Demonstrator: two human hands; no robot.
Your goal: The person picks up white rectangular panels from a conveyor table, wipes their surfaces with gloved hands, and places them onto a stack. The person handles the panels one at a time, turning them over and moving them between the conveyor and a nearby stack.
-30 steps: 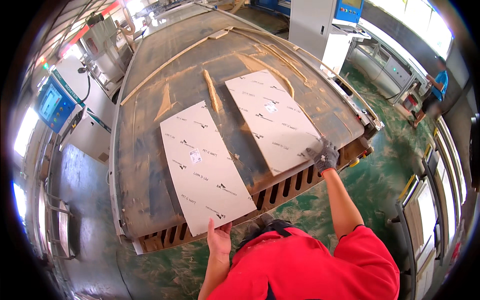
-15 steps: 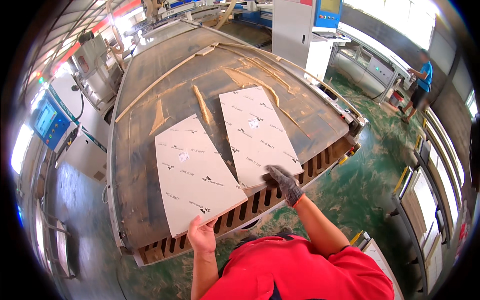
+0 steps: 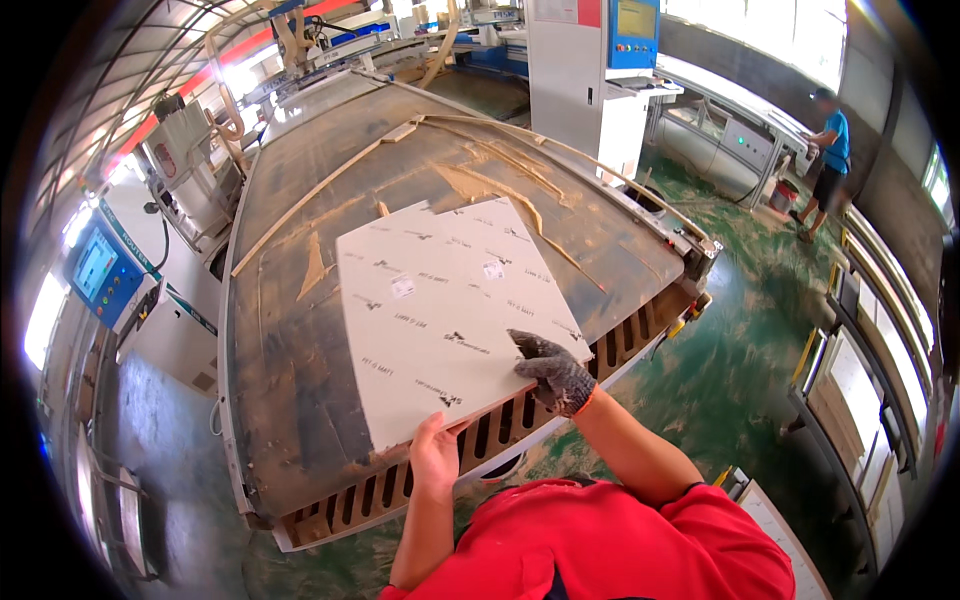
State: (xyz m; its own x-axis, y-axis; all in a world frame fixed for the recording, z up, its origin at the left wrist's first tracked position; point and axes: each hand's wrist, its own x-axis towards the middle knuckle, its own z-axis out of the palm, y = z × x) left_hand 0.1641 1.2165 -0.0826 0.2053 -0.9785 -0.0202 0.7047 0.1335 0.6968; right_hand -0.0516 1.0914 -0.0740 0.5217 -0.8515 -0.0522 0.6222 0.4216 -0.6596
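Flanking the white panels (image 3: pixel 440 310) on the sawdust-strewn machine bed (image 3: pixel 290 370): wooden offcut strips (image 3: pixel 312 268).

Two flat panels (image 3: pixel 440 320) lie on the big machine bed (image 3: pixel 290 370), stacked so the right one overlaps the left, near the bed's front edge. The left hand (image 3: pixel 437 455) grips the panels' near edge; the right hand (image 3: pixel 553 372) presses on top, just right of it. Scrap strips (image 3: pixel 310 270) lie behind and left of the panels. A control cabinet (image 3: pixel 590 70) stands behind the bed (another person (image 3: pixel 828 150) far right)
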